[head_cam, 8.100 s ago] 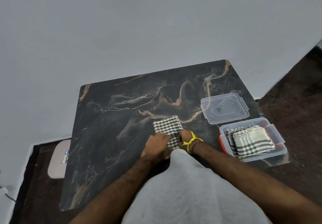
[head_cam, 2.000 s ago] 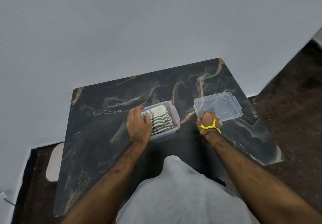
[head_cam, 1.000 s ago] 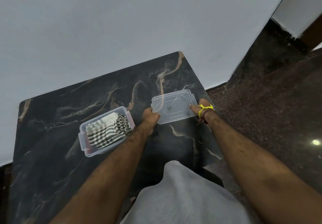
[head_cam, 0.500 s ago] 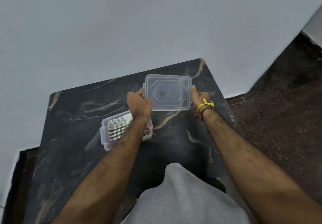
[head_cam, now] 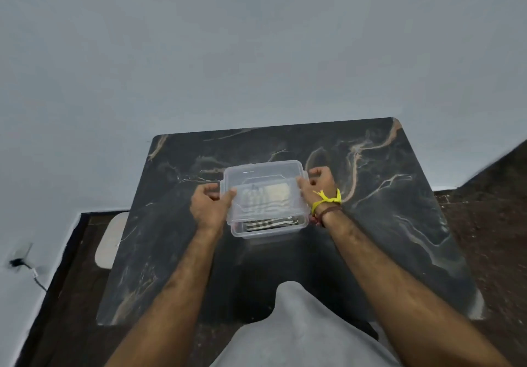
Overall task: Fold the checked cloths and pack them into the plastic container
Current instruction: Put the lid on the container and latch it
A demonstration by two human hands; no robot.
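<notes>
Both hands grip the clear lid [head_cam: 263,177]: left hand [head_cam: 209,207] and right hand [head_cam: 318,185] pinch its opposite ends. It sits tilted over the container [head_cam: 268,228] of checked cloths [head_cam: 269,222], mid-table [head_cam: 385,224].

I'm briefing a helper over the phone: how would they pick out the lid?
On the dark marbled table, look between the left hand and right hand. The lid is the clear flat cover they hold over the container, which holds checked cloths.

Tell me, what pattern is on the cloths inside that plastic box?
A black-and-white check on the cloths, seen through the clear container in the head view.
</notes>
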